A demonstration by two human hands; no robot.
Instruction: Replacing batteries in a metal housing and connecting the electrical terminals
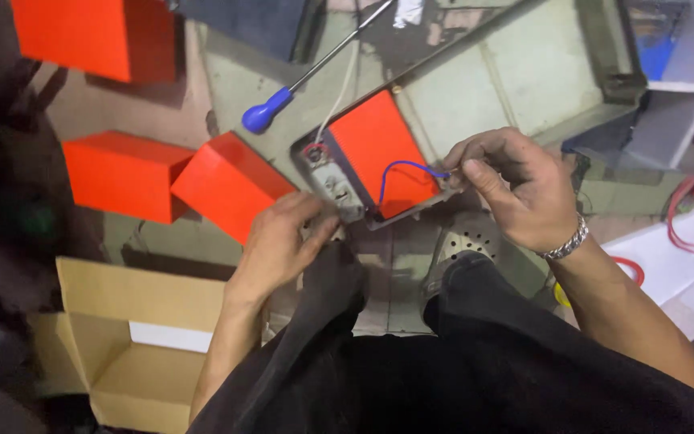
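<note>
While the person sat low over the work, the scene was as follows, from the largest thing to the smallest.

Floor [516,80]: grey-green and stained; it carried nearly everything.

Cardboard box [134,354]: open and brown, at the lower left, apart from the work.

Loose orange blocks: one at the top left [94,36], and two more [126,173] [230,185] touching each other, just left of the tray.

Metal tray [411,210]: grey, lying tilted on the floor between the knees, holding one orange block [375,145] that filled most of it.

Small grey module [331,183]: it sat at the left end of the tray, against the orange block, with a white cable [345,80] running up from it.

Left hand [279,241]: the fingers were bent and pressed on the tray's lower left corner, beside the module, steadying it; it closed on nothing that I could see.

Right hand [516,189]: thumb and forefinger pinched the end of the blue wire at the right edge of the tray.

Screwdriver [315,72]: blue handle, lying untouched on the floor above the tray.

Blue wire [403,173]: thin, arching over the orange block; its lower end went down near the tray's front edge.

Progress, as I judged it: the block and the module were already seated; the blue wire's held end seemed not yet fastened, and three blocks lay unused.
</note>
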